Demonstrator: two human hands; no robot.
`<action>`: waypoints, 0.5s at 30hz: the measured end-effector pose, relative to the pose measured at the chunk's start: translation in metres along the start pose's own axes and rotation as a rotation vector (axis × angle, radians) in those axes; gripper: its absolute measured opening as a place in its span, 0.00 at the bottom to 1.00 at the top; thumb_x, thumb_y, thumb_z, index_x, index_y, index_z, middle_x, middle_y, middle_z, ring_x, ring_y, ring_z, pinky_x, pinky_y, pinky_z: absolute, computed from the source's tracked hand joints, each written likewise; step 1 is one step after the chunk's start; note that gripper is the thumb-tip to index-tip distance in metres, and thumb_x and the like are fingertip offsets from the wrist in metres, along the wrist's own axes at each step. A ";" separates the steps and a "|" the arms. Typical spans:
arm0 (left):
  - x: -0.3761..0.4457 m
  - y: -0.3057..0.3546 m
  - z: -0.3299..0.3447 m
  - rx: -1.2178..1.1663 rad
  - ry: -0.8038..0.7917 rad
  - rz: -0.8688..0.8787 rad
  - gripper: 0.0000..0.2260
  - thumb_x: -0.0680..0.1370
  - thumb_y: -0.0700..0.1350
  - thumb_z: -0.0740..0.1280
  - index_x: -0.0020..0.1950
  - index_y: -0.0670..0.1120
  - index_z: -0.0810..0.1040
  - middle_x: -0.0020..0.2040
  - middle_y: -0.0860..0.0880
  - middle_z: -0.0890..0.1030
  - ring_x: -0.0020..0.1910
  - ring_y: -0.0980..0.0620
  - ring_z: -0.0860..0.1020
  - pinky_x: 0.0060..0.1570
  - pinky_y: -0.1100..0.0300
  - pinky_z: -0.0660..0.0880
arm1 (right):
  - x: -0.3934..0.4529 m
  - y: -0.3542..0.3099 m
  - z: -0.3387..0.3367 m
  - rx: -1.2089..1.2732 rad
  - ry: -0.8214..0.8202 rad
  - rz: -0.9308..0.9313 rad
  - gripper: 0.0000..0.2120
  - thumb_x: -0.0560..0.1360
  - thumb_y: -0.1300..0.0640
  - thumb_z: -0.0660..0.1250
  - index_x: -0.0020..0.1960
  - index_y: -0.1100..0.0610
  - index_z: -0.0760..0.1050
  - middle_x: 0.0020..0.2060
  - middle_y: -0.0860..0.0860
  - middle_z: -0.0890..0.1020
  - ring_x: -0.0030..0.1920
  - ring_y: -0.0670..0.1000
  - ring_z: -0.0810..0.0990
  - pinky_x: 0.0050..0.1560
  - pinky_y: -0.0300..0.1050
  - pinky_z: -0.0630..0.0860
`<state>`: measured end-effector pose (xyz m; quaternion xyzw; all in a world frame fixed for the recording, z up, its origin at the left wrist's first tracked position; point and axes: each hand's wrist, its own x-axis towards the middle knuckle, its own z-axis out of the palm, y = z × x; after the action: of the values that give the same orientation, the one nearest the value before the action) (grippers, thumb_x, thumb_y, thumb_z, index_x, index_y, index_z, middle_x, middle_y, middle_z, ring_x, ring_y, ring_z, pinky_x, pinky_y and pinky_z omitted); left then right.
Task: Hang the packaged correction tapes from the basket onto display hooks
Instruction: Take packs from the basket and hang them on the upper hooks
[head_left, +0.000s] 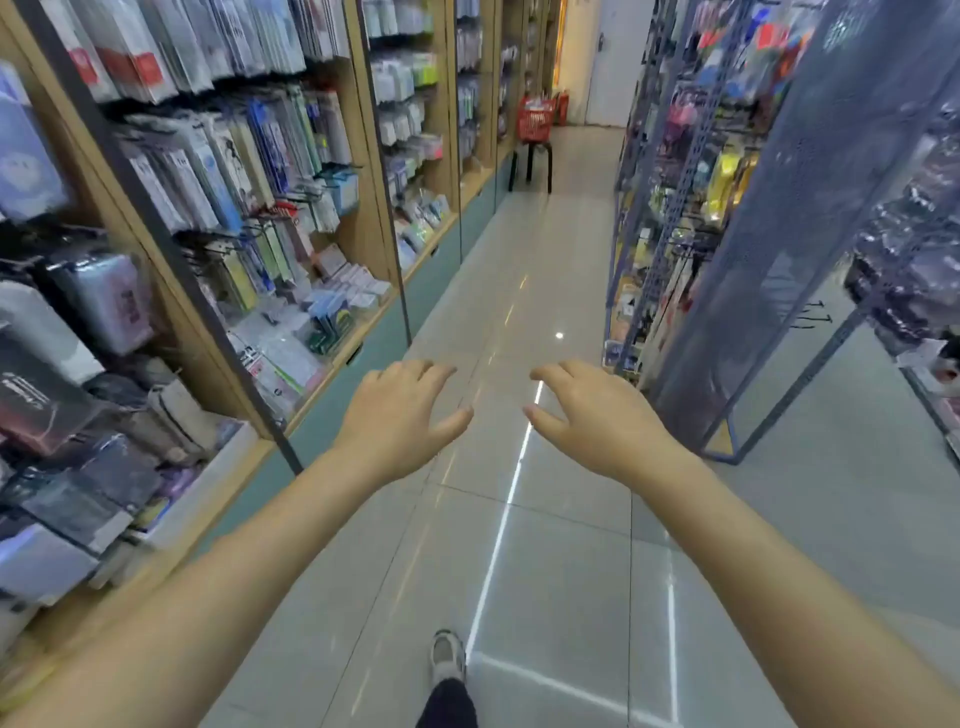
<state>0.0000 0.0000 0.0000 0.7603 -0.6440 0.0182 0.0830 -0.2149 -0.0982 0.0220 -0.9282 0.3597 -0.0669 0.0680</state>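
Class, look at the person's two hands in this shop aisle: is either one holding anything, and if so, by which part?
Nothing is held. The left hand and right hand hang open over the floor, fingers loosely curled. The red basket sits far down the aisle.

red basket (535, 120) on black stool (531, 165); glossy grey floor tiles (545, 545); teal shelf base (363, 358)

A red plastic basket (535, 119) with a lattice wall is sitting far down the aisle, resting on top of a small dark stool (531, 165) just beside the left-hand shelving. It is standing upright, its open top facing up. Its contents are too distant and blurred to be showing, so no correction-tape packs are making themselves out inside it
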 end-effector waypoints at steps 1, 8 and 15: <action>0.010 -0.010 0.018 -0.052 -0.001 -0.003 0.32 0.79 0.66 0.54 0.75 0.48 0.73 0.68 0.47 0.78 0.66 0.43 0.76 0.62 0.48 0.71 | 0.016 0.006 0.015 0.008 -0.008 0.000 0.24 0.84 0.44 0.57 0.76 0.52 0.66 0.69 0.51 0.74 0.67 0.54 0.74 0.62 0.52 0.72; 0.114 -0.087 0.117 -0.259 0.026 -0.101 0.30 0.79 0.62 0.57 0.71 0.43 0.76 0.63 0.43 0.81 0.60 0.39 0.79 0.55 0.47 0.73 | 0.130 0.061 0.107 0.122 0.082 0.148 0.18 0.81 0.51 0.65 0.69 0.57 0.74 0.59 0.55 0.80 0.57 0.59 0.79 0.54 0.53 0.75; 0.278 -0.118 0.140 -0.342 -0.035 -0.090 0.31 0.79 0.62 0.55 0.74 0.43 0.74 0.68 0.43 0.78 0.65 0.41 0.77 0.61 0.46 0.72 | 0.268 0.117 0.125 0.088 0.120 0.211 0.21 0.79 0.48 0.60 0.66 0.59 0.75 0.57 0.56 0.80 0.54 0.60 0.79 0.52 0.53 0.76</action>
<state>0.1520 -0.2735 -0.1124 0.7633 -0.6045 -0.1083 0.2005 -0.0738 -0.3556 -0.1008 -0.8758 0.4553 -0.1304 0.0934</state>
